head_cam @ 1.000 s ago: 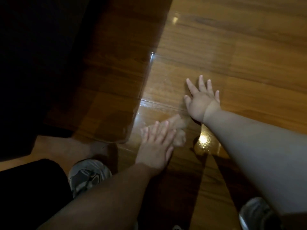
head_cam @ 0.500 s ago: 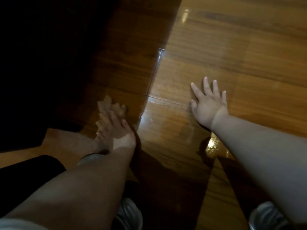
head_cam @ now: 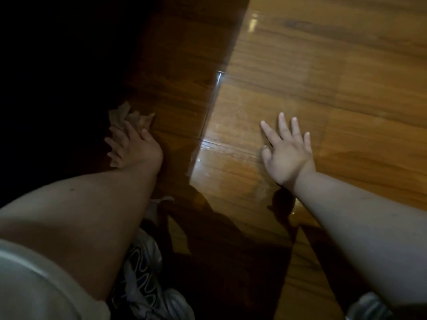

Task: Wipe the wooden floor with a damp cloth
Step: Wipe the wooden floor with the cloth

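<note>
Looking down, you have a grey-and-white left sneaker (head_cam: 147,271) under your left forearm and the toe of a right sneaker (head_cam: 367,306) at the lower right edge, both on the wooden floor (head_cam: 335,72). A pale sleeve (head_cam: 34,285) fills the lower left corner. A deep shadow (head_cam: 57,65) covers the upper left, too dark to read; its straight edge runs diagonally across the boards. Your arms cast darker shapes over the planks near your feet.

The floor is glossy brown planks with visible grain and thin seams. A wet sheen (head_cam: 215,172) between your hands reflects light brightly, and a duller, streaky patch lies ahead of the right hand.

Your right hand (head_cam: 287,155) lies flat on the lit boards, fingers spread wide, holding nothing. Your left hand (head_cam: 136,146) sits in the shaded part, well apart from the right, its fingers stretched out and pressing the cloth (head_cam: 123,114) against the floor. The cloth is a crumpled, tan-looking rag, blurred, with ragged folds sticking out past the fingertips.
</note>
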{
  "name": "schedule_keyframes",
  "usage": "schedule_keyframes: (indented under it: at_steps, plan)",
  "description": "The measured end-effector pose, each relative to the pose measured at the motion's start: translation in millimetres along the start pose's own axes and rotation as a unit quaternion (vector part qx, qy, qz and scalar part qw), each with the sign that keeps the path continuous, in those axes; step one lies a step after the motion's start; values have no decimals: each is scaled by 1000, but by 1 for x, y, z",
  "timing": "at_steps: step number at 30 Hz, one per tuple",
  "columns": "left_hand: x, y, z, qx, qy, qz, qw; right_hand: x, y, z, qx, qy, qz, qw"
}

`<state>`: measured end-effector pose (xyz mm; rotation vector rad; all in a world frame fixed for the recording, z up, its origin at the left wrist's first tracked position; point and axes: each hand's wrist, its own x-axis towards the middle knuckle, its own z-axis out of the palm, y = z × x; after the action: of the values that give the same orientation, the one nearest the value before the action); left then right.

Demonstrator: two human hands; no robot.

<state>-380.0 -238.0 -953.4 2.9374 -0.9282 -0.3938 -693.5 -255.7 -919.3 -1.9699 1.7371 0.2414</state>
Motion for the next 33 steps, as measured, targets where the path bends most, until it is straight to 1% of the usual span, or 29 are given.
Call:
schedule_keyframes:
  at_steps: [1,2,3,4,5,6,7,8,9,10,11,13,15,16,18,19,20,21,22,24,25,26,27,28,29,30,31,32,33]
  plan:
    - [-2,7,0,2,5,-7,1000,0,2,1,1,10,-3,1000]
    - [-13,13,1,4,12,7,1000,-1,3,3,1,22,-6,1000]
    - [-31,19,3,8,17,53,998,-2,5,3,1,33,-10,999]
    - [-55,24,5,-11,-3,116,993,-3,5,4,6,41,-12,999]
    - [-81,28,7,-42,-53,182,981,-3,5,5,13,45,-12,999]
    - [-107,30,9,-53,-103,254,960,-4,6,4,18,48,-7,999]
    - [-134,28,14,-25,-127,332,935,-3,6,2,16,51,-1,999]
    - [-160,23,17,15,-124,393,911,-1,6,0,10,52,6,999]
    - [-180,14,18,49,-118,426,896,1,7,-3,3,49,12,999]
    - [-188,3,18,67,-121,425,894,6,7,-6,-1,47,17,999]
    - [-187,-11,17,68,-130,406,902,9,8,-10,-3,44,24,999]
    - [-165,-37,13,57,-114,332,935,16,9,-15,-6,38,35,999]
    - [-126,-55,4,58,-71,206,974,22,8,-16,0,34,36,999]
    - [-106,-56,1,53,-43,131,989,23,6,-16,5,34,35,999]
    - [-68,-44,-5,11,4,-10,1000,23,4,-13,17,35,35,999]
    - [-52,-31,-9,-9,19,-60,998,23,3,-13,22,37,33,999]
    - [-41,-16,-9,-27,21,-83,996,22,5,-11,26,41,33,998]
    - [-32,1,-10,-31,19,-73,997,22,6,-11,32,45,28,998]
    - [-30,19,-9,-23,14,-34,999,21,8,-11,40,49,25,998]
    - [-48,53,-2,-2,-3,110,994,20,15,-12,60,66,31,995]
    - [-66,69,2,-24,-41,179,983,18,20,-14,68,83,46,993]
    - [-89,81,8,-27,-85,254,963,15,27,-16,77,105,70,989]
    - [-116,88,12,-10,-118,331,936,12,36,-19,89,128,97,983]
    - [-149,90,17,18,-133,411,902,9,45,-22,101,150,124,976]
    - [-182,88,20,40,-140,500,854,5,55,-27,107,162,146,970]
    - [-206,81,21,56,-156,570,805,3,64,-31,108,164,164,967]
    - [-213,73,21,74,-162,615,768,3,70,-34,110,159,181,964]
    - [-207,73,25,67,-151,644,747,1,81,-38,110,152,200,962]
    - [-191,72,25,93,-133,641,750,1,87,-40,110,136,212,961]
